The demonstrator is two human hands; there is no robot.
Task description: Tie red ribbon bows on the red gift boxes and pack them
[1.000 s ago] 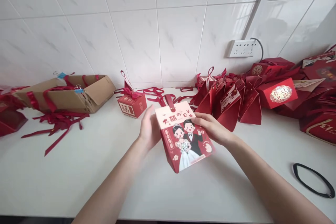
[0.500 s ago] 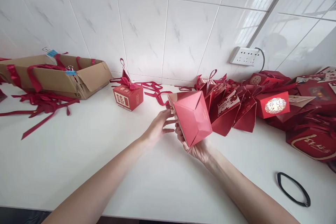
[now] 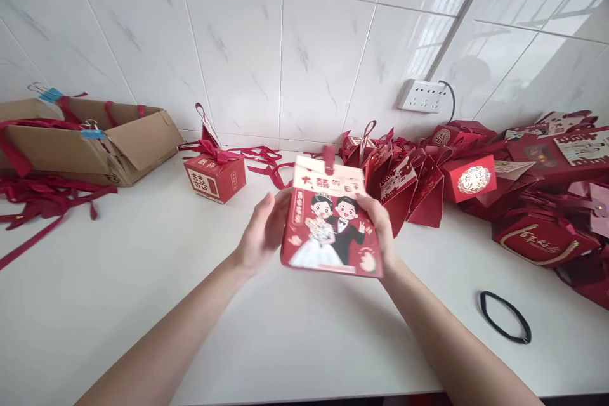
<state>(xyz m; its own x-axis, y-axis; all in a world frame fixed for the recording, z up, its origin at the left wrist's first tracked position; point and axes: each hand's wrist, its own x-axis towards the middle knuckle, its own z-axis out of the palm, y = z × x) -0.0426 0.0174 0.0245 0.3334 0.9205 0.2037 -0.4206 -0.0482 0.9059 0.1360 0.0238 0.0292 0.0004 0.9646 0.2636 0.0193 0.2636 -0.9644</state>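
A red gift box (image 3: 330, 231) with a cartoon bride and groom on its front and a cream top band is in my right hand (image 3: 380, 222). My right fingers wrap round its right side, and a short red ribbon loop stands up at its top. Close by the box's left side is my left hand (image 3: 259, 235), thumb raised and apart from the box. Its other fingers are partly hidden at the box's edge, so I cannot tell if they touch it. A smaller red box (image 3: 215, 177) with a ribbon bow stands behind, to the left.
On the left, a cardboard box (image 3: 137, 146) holds red ribbons, with more ribbons (image 3: 61, 196) heaped before it. Red gift boxes and bags (image 3: 471, 177) crowd the right side. A black band (image 3: 505, 317) lies at front right; a power strip (image 3: 425, 96) is against the tiled wall.
The gift box has been turned from its plain underside to its illustrated front, and now sits more upright in my right hand. My view has shifted slightly to the right.
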